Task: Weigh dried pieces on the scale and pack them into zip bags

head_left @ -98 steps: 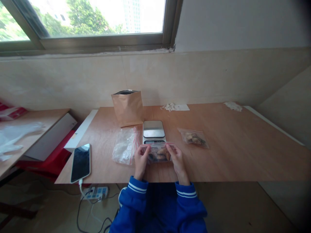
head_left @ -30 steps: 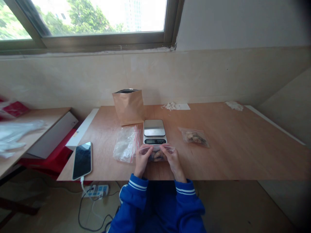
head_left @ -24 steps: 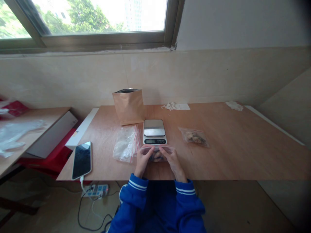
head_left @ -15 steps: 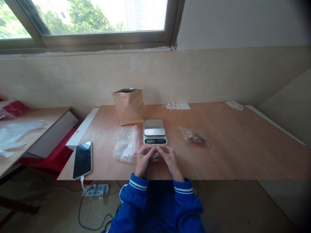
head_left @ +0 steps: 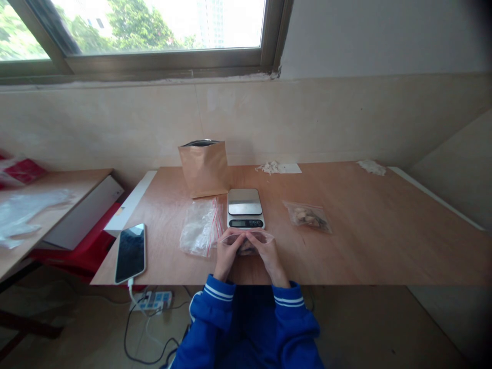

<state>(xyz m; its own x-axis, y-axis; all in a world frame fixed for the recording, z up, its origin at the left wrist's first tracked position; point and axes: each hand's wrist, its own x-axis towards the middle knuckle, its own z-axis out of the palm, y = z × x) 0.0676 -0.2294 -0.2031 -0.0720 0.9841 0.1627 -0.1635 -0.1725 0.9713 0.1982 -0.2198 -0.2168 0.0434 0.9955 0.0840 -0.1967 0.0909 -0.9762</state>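
Note:
Between my hands is a clear zip-lock bag [head_left: 248,250] with brownish pieces inside, just in front of the kitchen scale [head_left: 245,205]. My left hand [head_left: 229,251] pinches the bag's top edge near its middle. Close beside it, my right hand [head_left: 266,249] pinches the same edge, the two thumbs nearly touching. The scale's steel plate bears nothing. To the left of my hands lies a stack of flat zip-lock bags [head_left: 200,228] with red seal lines. A second filled zip-lock bag [head_left: 307,217] rests to the right.
A brown paper pouch [head_left: 204,169] stands with its top open behind the scale. A phone [head_left: 131,253] on a charging cable lies at the left edge. White scraps [head_left: 270,167] and a white crumpled piece [head_left: 371,167] lie along the back edge by the wall.
My thumbs have shifted very slightly closer together along the bag's top edge. Everything else on the table stays where it was.

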